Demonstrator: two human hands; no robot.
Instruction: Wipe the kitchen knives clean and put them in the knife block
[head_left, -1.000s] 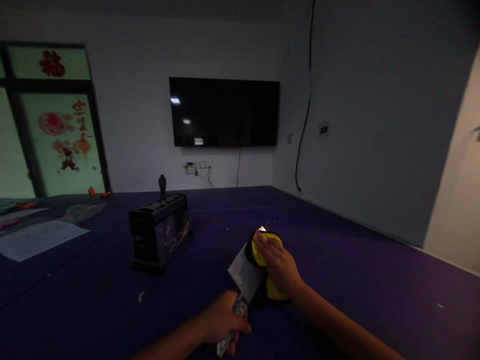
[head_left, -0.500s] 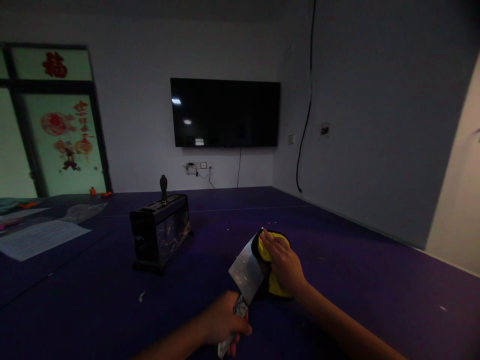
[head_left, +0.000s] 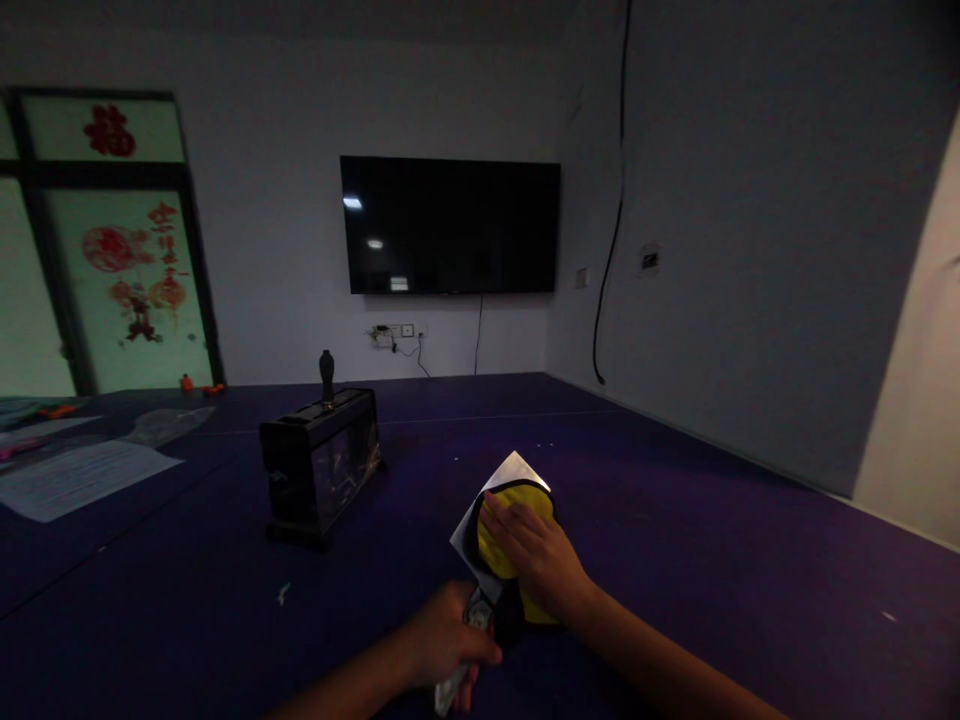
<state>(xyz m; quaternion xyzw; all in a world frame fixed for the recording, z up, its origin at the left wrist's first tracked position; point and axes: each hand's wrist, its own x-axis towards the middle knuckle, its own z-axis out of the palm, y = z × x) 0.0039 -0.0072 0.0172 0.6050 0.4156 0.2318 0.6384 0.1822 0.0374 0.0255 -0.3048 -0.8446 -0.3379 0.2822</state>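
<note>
At the lower centre of the frame, the left hand [head_left: 444, 640] closes round the handle of the cleaver [head_left: 514, 472], seemingly to steady it, while the right hand [head_left: 546, 558], fingers only slightly bent, holds the cloth [head_left: 495, 548] against the blade.

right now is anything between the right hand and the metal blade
Yes, the yellow cloth is, lying under the right hand and over part of the metal blade. Nothing visible separates the left hand from the handle it grips.
</note>
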